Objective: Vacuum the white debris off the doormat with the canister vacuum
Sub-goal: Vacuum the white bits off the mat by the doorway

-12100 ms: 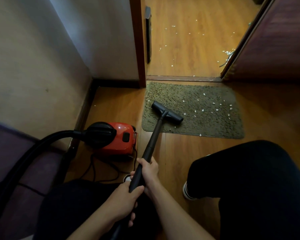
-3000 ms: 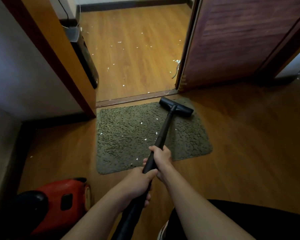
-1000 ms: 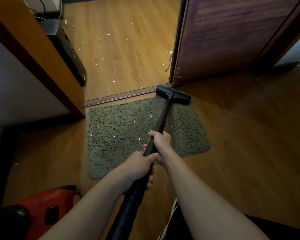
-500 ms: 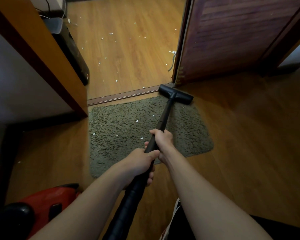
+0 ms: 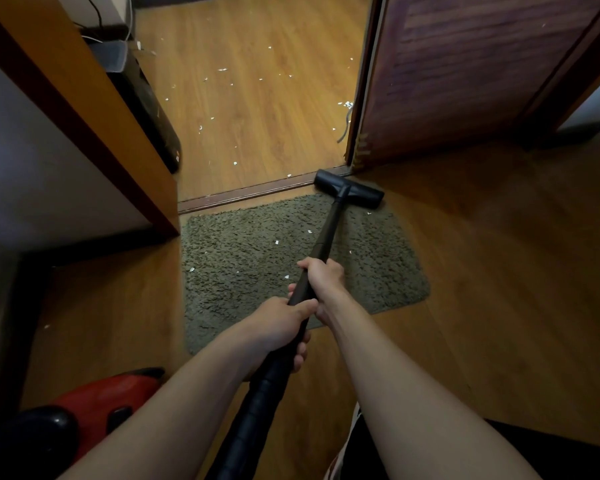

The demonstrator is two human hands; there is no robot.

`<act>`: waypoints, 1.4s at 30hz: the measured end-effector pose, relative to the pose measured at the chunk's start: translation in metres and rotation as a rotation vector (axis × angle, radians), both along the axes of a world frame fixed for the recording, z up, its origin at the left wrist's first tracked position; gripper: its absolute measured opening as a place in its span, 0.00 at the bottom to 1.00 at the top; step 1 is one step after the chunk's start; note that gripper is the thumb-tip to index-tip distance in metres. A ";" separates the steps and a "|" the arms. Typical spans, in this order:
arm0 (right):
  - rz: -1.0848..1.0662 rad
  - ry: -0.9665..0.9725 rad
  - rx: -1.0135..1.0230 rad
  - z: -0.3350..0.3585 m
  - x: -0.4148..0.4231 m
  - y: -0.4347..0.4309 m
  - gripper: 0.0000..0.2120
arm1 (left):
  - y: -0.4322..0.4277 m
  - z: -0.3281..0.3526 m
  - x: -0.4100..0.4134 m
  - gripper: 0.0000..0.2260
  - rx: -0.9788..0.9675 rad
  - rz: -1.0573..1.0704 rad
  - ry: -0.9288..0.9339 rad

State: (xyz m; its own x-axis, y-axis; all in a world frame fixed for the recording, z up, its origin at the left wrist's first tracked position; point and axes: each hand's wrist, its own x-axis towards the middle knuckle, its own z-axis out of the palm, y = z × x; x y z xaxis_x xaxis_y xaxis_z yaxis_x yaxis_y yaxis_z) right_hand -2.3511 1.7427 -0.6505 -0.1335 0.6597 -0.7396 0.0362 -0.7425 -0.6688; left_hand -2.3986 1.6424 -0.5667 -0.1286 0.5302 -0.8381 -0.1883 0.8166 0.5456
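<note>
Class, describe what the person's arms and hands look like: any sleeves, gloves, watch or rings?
The left forearm and right forearm are bare, with no sleeve in view. The left hand and right hand are ungloved; no watch, bracelet or ring shows.

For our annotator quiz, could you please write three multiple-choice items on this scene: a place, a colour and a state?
1. Where is the floor head? A) the doormat's far right corner B) its near left corner C) by the person's feet
2. What colour is the canister? A) blue B) red C) white
3. Which hands grip the wand? A) left only B) right only C) both
Answers: 1 A, it sits by the door sill; 2 B, red shell at lower left; 3 C, left hand and right hand both curl round it.
</note>
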 end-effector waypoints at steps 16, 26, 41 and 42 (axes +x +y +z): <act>-0.113 -0.047 -0.013 0.005 0.044 -0.079 0.07 | -0.074 0.018 0.034 0.08 0.030 -0.160 0.050; -0.126 -0.046 0.005 -0.003 0.052 -0.061 0.06 | -0.057 0.008 0.043 0.06 0.032 -0.129 0.029; -0.070 -0.096 0.019 -0.006 0.056 -0.090 0.12 | -0.087 0.003 0.043 0.09 0.044 -0.129 -0.008; -0.047 -0.101 0.014 -0.005 0.054 -0.094 0.13 | -0.090 0.003 0.040 0.09 0.042 -0.128 -0.007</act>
